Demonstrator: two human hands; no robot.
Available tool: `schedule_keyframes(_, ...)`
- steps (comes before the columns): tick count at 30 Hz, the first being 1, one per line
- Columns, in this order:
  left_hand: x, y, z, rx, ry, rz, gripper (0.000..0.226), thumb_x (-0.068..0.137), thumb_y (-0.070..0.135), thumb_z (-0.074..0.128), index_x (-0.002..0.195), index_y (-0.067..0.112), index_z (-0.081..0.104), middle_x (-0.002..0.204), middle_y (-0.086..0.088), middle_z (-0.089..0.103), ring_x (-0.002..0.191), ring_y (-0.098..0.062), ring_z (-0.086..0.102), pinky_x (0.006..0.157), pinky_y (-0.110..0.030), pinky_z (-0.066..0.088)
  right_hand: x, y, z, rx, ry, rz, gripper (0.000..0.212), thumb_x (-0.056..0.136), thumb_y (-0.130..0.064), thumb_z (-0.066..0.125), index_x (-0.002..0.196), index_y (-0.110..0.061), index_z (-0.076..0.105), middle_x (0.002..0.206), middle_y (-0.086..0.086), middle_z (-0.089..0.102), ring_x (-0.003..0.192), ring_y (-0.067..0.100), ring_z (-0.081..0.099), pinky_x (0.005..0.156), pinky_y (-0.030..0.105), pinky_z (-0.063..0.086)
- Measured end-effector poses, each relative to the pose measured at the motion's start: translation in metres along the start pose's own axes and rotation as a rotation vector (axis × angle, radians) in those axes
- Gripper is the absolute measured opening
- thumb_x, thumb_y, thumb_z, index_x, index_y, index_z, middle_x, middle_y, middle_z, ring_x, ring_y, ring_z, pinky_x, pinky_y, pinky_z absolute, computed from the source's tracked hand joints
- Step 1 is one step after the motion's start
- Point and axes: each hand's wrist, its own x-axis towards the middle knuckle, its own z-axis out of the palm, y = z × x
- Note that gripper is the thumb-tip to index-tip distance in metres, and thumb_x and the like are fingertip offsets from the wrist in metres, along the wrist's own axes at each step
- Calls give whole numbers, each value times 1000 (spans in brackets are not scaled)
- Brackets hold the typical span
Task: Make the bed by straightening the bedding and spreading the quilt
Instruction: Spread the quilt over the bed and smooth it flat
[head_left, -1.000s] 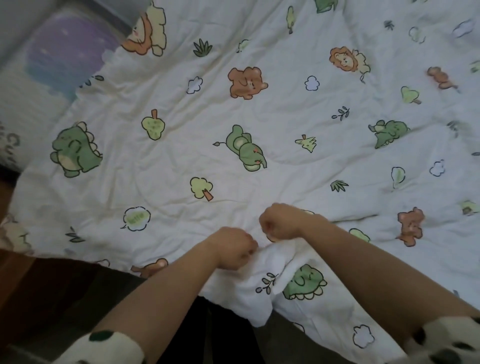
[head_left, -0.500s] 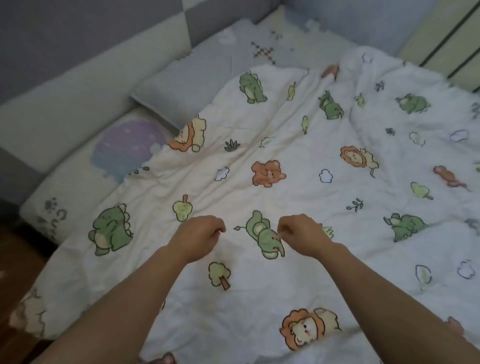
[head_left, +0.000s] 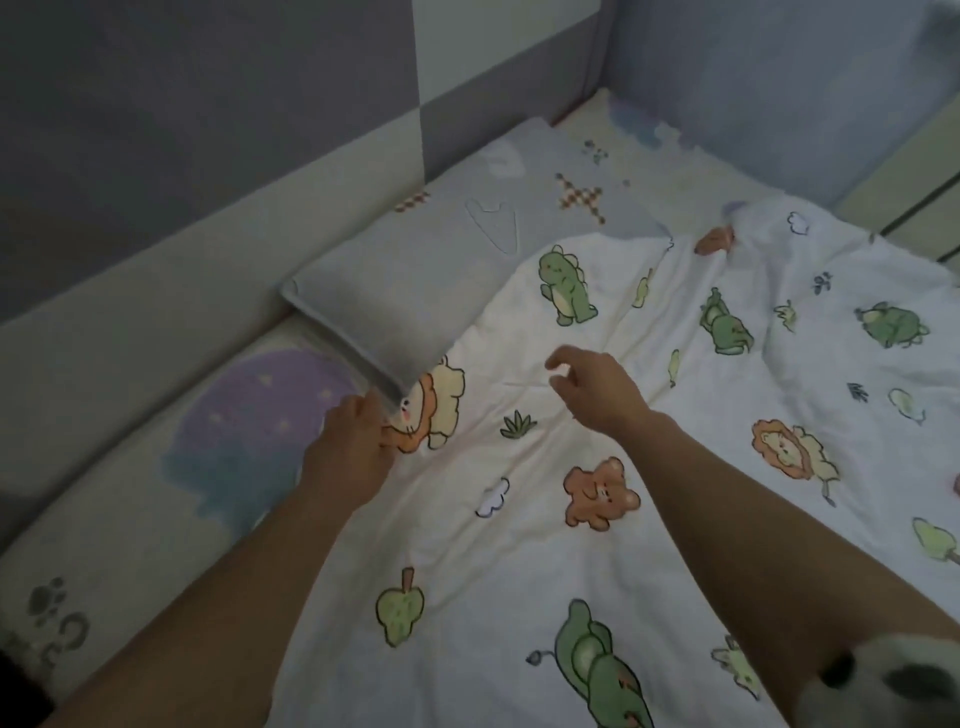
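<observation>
Compared with half a second earlier, both hands are found farther up the bed, near the pillow (head_left: 415, 270), and neither is held as a fist over the middle of the quilt (head_left: 597, 519) any more. The left hand (head_left: 353, 441) is now closed on the quilt's edge at the printed lion just below the pillow's near corner, where the quilt's edge meets the pillow. The right hand (head_left: 597, 389) is now opened, fingers spread and curled, held above the quilt to the right of that corner; nothing is gripped by it.

One quilt is seen, white with cartoon animals and trees, spread wrinkled over the bed to the right of and below the pillow, its top edge overlapping the pillow's right side. One grey pillow is counted, laid against the padded wall (head_left: 156, 218). One printed sheet (head_left: 249, 447) with a purple shape is exposed left of the quilt, below the pillow. Two bare forearms are seen, and one spotted sleeve (head_left: 893, 686) at the lower right.
</observation>
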Motion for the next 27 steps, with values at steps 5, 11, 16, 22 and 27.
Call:
schedule_keyframes(5, 46, -12, 8, -132, -126, -7, 19, 85, 35, 61, 95, 20, 54, 100, -4, 65, 98, -26, 61, 77, -34, 47, 96, -37, 17, -143, -35, -34, 50, 99, -24, 42, 145, -36, 30, 96, 13, 61, 89, 31, 59, 76, 37, 49)
schedule_keyframes(11, 71, -11, 9, -136, -141, 51, 9, 89, 26, 55, 91, 18, 56, 99, -5, 65, 96, -26, 61, 64, -27, 36, 152, -46, 28, -431, -148, 14, 48, 94, -16, 39, 138, -35, 34, 99, 10, 55, 88, 31, 59, 66, 33, 39)
schedule_keyframes(16, 98, -19, -12, -282, -81, 35, 12, 87, 23, 57, 88, 16, 47, 98, -10, 63, 97, -31, 59, 75, -35, 46, 176, -57, 9, -314, 162, 9, 19, 94, -10, 39, 111, -12, 49, 86, 15, 52, 81, 30, 57, 64, 32, 34)
schedule_keyframes(22, 132, -38, -28, -227, -185, -68, 38, 78, 27, 67, 113, 20, 54, 111, -5, 64, 105, -28, 60, 85, -34, 49, 214, -88, 27, -111, 85, -162, 36, 88, 1, 42, 121, -13, 45, 103, 15, 56, 90, 32, 57, 74, 38, 45)
schedule_keyframes(27, 136, -19, -31, -126, 159, 65, 32, 72, 27, 65, 96, 12, 50, 96, -9, 53, 92, -33, 54, 73, -40, 46, 193, -56, 28, -94, 229, -123, 47, 90, -6, 46, 135, -14, 38, 120, 13, 53, 105, 32, 52, 80, 43, 48)
